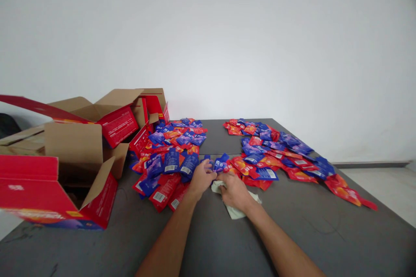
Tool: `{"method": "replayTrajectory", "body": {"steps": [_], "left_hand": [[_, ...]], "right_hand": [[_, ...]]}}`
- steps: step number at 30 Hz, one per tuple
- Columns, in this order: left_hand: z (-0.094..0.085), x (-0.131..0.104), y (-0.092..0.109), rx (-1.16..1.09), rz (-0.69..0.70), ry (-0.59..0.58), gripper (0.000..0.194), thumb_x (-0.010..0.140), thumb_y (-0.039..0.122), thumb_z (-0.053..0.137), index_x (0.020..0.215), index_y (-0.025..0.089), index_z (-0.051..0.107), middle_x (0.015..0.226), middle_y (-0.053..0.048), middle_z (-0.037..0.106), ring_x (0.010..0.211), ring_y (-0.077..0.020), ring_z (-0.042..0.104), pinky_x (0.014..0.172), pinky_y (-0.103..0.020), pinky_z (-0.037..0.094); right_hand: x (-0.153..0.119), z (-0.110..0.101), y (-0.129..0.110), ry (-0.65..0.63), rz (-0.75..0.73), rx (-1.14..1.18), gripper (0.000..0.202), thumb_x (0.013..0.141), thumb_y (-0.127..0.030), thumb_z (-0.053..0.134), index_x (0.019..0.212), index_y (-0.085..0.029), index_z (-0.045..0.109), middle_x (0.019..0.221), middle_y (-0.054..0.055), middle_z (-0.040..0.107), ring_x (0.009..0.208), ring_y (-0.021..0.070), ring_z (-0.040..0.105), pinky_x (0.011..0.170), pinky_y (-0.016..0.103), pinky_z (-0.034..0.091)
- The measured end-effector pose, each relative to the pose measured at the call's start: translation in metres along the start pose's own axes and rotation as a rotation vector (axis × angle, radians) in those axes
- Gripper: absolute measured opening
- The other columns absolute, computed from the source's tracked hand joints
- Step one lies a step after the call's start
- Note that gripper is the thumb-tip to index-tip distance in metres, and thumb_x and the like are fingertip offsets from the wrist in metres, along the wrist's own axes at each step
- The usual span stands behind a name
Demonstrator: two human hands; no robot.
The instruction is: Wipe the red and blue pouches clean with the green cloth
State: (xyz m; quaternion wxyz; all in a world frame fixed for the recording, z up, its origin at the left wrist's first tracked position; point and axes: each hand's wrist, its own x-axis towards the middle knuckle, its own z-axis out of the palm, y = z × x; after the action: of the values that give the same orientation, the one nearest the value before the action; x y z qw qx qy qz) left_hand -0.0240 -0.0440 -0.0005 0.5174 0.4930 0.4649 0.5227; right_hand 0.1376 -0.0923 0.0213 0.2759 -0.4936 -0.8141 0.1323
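Note:
Near the middle of the dark table, my left hand (202, 178) is at the right edge of a pile of blue and red pouches (171, 161). Its fingers are bent at a blue pouch, and what they grip is too small to tell. Just to the right, my right hand (234, 190) is closed on a pale green cloth (236, 213) that lies crumpled on the table. A blue pouch (221, 162) lies flat just beyond both hands. Red pouches (242, 165) touch it on the right.
Open red cardboard boxes (30, 194) with brown flaps stand along the left side. More pouches (302, 162) spread along the right side of the table (308, 242). Another heap (235, 127) lies at the back. A white wall rises behind.

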Motion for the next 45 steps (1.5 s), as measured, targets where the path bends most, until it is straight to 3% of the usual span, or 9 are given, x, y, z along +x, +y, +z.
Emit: {"method": "replayTrajectory", "body": {"steps": [4,11,17,22,25,28,37,40,45], "left_hand": [[0.0,-0.006,0.012,0.04,0.045,-0.115,0.01,0.074,0.025,0.068,0.077,0.017,0.072,0.077,-0.003,0.07,0.077,-0.0193,0.061,0.072,-0.029,0.047],[0.006,-0.018,0.022,-0.222,-0.061,-0.038,0.031,0.08,0.041,0.067,0.104,0.021,0.067,0.099,-0.006,0.07,0.081,-0.0179,0.064,0.071,-0.032,0.053],[0.005,-0.016,0.019,-0.274,0.057,-0.084,0.056,0.065,0.007,0.067,0.119,0.02,0.061,0.113,-0.009,0.071,0.095,-0.0198,0.067,0.085,-0.032,0.052],[0.005,-0.012,0.011,-0.215,0.108,-0.111,0.056,0.065,0.004,0.066,0.119,0.019,0.061,0.114,-0.01,0.072,0.103,-0.0234,0.067,0.093,-0.037,0.05],[0.003,-0.015,0.015,-0.187,0.139,-0.229,0.053,0.066,0.004,0.066,0.117,0.019,0.062,0.113,-0.009,0.071,0.106,-0.0234,0.066,0.095,-0.037,0.049],[0.001,-0.021,0.023,-0.173,0.114,-0.369,0.053,0.066,0.001,0.063,0.117,0.018,0.062,0.11,-0.007,0.071,0.102,-0.0218,0.066,0.091,-0.033,0.049],[0.009,-0.03,0.022,-0.181,-0.003,-0.541,0.057,0.061,0.0,0.059,0.115,0.018,0.063,0.093,-0.003,0.069,0.074,-0.014,0.063,0.065,-0.022,0.044],[0.014,-0.031,0.016,-0.194,0.002,-0.495,0.06,0.06,0.0,0.057,0.117,0.018,0.062,0.088,-0.001,0.068,0.069,-0.0121,0.06,0.061,-0.02,0.041],[0.012,-0.026,0.014,-0.179,0.031,-0.284,0.063,0.058,0.001,0.058,0.118,0.018,0.059,0.087,-0.002,0.069,0.067,-0.0121,0.059,0.058,-0.02,0.039]], "right_hand": [[0.003,-0.002,-0.004,0.053,-0.024,0.08,0.035,0.077,-0.007,0.054,0.103,-0.025,0.07,0.105,0.004,0.072,0.102,0.0228,0.065,0.093,0.034,0.049],[0.009,-0.003,-0.011,0.419,0.033,0.224,0.027,0.085,-0.019,0.056,0.11,-0.021,0.065,0.109,0.008,0.068,0.102,0.0237,0.062,0.094,0.039,0.05],[0.01,-0.009,-0.01,0.645,0.029,0.207,0.015,0.088,-0.021,0.056,0.098,-0.021,0.066,0.098,0.007,0.065,0.095,0.0223,0.061,0.088,0.037,0.05],[0.009,-0.001,-0.007,0.388,-0.177,0.234,0.025,0.089,-0.014,0.055,0.107,-0.024,0.07,0.106,0.007,0.066,0.101,0.0215,0.061,0.091,0.037,0.05],[0.008,0.006,-0.005,0.277,-0.208,0.25,0.03,0.088,-0.012,0.055,0.109,-0.026,0.071,0.108,0.007,0.067,0.101,0.0212,0.061,0.091,0.036,0.051],[0.007,0.009,-0.003,0.333,-0.116,0.226,0.028,0.086,-0.013,0.059,0.107,-0.025,0.072,0.107,0.007,0.066,0.103,0.022,0.061,0.094,0.037,0.051],[0.012,-0.008,0.006,0.621,0.059,0.093,0.026,0.09,-0.019,0.055,0.109,-0.021,0.072,0.108,0.009,0.063,0.102,0.0228,0.06,0.094,0.038,0.051],[0.013,-0.01,0.012,0.611,0.028,0.043,0.029,0.09,-0.019,0.053,0.112,-0.022,0.072,0.111,0.009,0.064,0.104,0.0236,0.058,0.095,0.039,0.05],[0.011,-0.002,0.002,0.419,-0.085,-0.018,0.032,0.089,-0.015,0.054,0.115,-0.023,0.07,0.11,0.009,0.067,0.103,0.0248,0.057,0.094,0.04,0.048]]}}
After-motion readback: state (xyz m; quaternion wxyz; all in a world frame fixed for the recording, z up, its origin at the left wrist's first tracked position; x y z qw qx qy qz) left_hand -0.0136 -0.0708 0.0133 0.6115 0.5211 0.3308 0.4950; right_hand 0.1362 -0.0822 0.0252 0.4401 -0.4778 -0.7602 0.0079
